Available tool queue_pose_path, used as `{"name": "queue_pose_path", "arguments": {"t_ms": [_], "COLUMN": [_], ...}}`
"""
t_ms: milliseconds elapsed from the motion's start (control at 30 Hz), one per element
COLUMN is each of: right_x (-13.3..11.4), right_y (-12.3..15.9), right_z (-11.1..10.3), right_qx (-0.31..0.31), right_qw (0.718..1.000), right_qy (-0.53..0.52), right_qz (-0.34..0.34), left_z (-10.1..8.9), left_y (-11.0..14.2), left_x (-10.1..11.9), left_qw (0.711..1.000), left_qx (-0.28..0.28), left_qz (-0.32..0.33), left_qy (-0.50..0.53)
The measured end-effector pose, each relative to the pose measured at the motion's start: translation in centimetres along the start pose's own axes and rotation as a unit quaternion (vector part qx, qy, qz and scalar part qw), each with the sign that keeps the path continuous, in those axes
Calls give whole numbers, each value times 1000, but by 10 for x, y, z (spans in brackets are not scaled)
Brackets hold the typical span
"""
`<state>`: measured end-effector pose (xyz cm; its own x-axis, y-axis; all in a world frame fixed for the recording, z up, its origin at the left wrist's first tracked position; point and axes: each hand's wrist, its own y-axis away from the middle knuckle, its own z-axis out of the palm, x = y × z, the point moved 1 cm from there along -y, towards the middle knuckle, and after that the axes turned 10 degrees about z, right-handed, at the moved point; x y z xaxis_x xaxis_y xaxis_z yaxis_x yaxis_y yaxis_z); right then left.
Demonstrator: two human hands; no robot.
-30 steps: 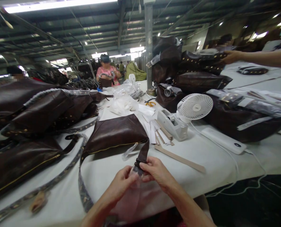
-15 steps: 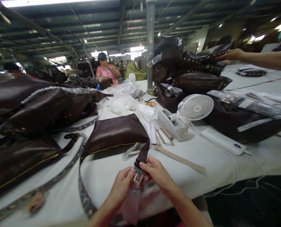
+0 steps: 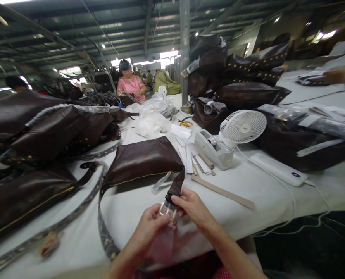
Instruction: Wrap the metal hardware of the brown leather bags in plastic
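Head view: from my remote seat I see the left hand [image 3: 152, 228] and the right hand [image 3: 193, 211] closed together, their fingers pinching a small metal buckle [image 3: 168, 211] with a clear plastic sleeve [image 3: 164, 244] hanging below it. The buckle sits on the end of a dark brown leather strap [image 3: 176, 190], which runs from a dark brown leather shoulder bag [image 3: 143, 161] lying flat left of a grey tape dispenser [image 3: 213, 150]. That lie of the bag seems to let the strap end rise off the white-covered table [image 3: 137, 205] within easy reach.

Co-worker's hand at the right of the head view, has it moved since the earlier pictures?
Yes. The co-worker's hand has moved rightward, away from the white desk fan, and now shows blurred at the view's right edge.
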<state>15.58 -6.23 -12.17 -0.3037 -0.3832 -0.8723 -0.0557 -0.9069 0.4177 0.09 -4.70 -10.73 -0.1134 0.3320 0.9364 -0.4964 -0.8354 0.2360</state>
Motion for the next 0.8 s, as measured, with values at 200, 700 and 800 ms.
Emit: {"name": "queue_pose_path", "arguments": {"t_ms": [200,700,800], "right_x": [-1,8,7], "right_y": [0,-8,-10], "right_z": [0,-4,-5], "right_qx": [-8,2,-8], "right_qw": [1000,999,999], "right_qy": [-6,-35,-53], "right_qz": [1,-4,12], "left_z": [4,9,11], "left_y": [0,-9,-10], "left_x": [3,-16,-9], "left_qw": [999,995,997], "left_qx": [-45,71,50], "left_qz": [22,29,61], "left_qy": [17,65,7]}}
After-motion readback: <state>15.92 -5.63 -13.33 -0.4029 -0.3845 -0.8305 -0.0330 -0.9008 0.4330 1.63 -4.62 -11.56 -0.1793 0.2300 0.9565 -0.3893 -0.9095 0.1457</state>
